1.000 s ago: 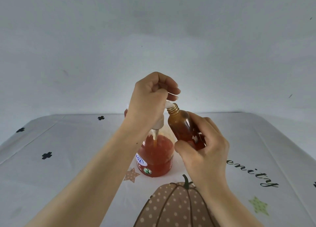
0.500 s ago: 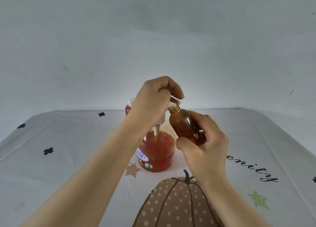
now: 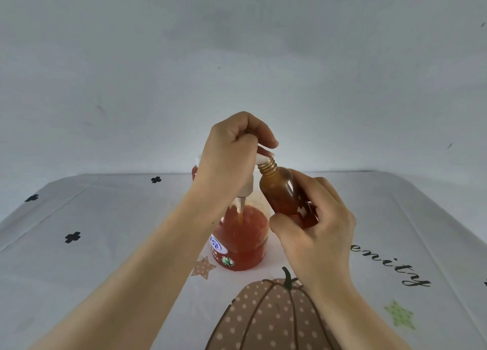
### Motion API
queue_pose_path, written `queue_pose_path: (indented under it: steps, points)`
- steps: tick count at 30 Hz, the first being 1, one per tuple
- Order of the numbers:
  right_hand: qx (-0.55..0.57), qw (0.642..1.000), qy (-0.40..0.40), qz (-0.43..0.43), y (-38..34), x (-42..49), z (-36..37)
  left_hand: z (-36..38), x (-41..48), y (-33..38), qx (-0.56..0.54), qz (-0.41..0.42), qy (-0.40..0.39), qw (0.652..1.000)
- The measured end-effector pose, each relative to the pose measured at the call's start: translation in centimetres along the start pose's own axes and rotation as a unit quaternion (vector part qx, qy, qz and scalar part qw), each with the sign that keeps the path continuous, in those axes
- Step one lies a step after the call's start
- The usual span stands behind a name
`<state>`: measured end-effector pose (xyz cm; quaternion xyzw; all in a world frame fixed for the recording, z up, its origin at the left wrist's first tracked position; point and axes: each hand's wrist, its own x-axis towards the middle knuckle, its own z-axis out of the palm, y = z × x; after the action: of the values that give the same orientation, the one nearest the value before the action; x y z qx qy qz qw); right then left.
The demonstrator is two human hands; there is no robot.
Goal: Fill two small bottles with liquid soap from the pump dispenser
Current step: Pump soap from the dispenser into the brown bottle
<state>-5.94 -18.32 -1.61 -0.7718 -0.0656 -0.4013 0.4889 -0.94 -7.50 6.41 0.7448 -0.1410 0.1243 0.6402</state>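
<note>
Amber plastic small bottle (image 3: 283, 194), gripped in my right hand (image 3: 316, 223), tilts neck-first up-left to the spout of the white pump head (image 3: 263, 159) — which my left hand (image 3: 232, 152) curls around.

**Just two bare arms in shot, really**

Only hands and forearms are caught by the head camera. The left hand (image 3: 232, 159) and right hand (image 3: 316, 233) are both bare. The skin is left uncovered all the way down the left forearm (image 3: 158, 257) and right forearm (image 3: 350, 318) to the bottom edge of the frame, so whatever is worn higher up is cut off. Slim wrists and fairly slender fingers can be made out. Knuckle ridges are picked out on the back of the left hand, and a few soft creases are seen at the right wrist. Both arms are stretched wider toward the lower edge by the wide-angle lens. Nails are too small to be judged.
</note>
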Motion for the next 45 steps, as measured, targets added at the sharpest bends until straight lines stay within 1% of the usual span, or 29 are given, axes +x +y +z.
queue_pose_path:
  steps: [3, 6, 15, 20, 23, 27, 31, 38, 42, 45]
  points:
    - [0.005, 1.0, -0.004, 0.005, -0.1, 0.0, 0.0, -0.2, 0.2, -0.1, -0.043, -0.033, 0.01, 0.998]
    - [0.012, 1.0, -0.006, 0.007, -0.3, 0.0, 0.0, -0.2, 0.1, 0.0, -0.083, -0.061, 0.002, 0.995]
    - [0.023, 1.0, -0.005, 0.006, -0.5, 0.0, -0.1, -0.5, -0.2, 0.6, -0.135, -0.063, -0.006, 0.989]
    - [0.021, 1.0, -0.007, 0.005, -0.5, 0.0, -0.1, -0.3, 0.0, 0.1, -0.071, -0.031, -0.016, 0.997]
    - [0.019, 1.0, -0.01, 0.009, -0.4, 0.0, -0.1, -0.2, 0.1, 0.0, -0.05, -0.015, -0.021, 0.998]
    - [0.03, 0.999, -0.016, 0.018, -0.5, -0.1, -0.1, 0.1, 0.1, 0.1, -0.047, -0.027, -0.035, 0.998]
    - [0.056, 0.997, -0.024, 0.045, -0.7, -0.3, -0.1, 0.1, 0.1, -0.3, -0.027, -0.035, -0.051, 0.998]
    - [0.046, 0.997, -0.032, 0.049, -0.5, -0.4, 0.0, 0.1, -0.2, -0.6, 0.0, -0.062, -0.065, 0.996]
    - [0.05, 0.997, -0.029, 0.048, -0.5, -0.4, 0.0, 0.1, -0.1, -0.7, 0.007, -0.06, -0.065, 0.996]
    - [0.053, 0.998, -0.02, 0.04, -0.6, -0.3, 0.0, 0.1, -0.1, -0.5, 0.005, -0.042, -0.051, 0.998]
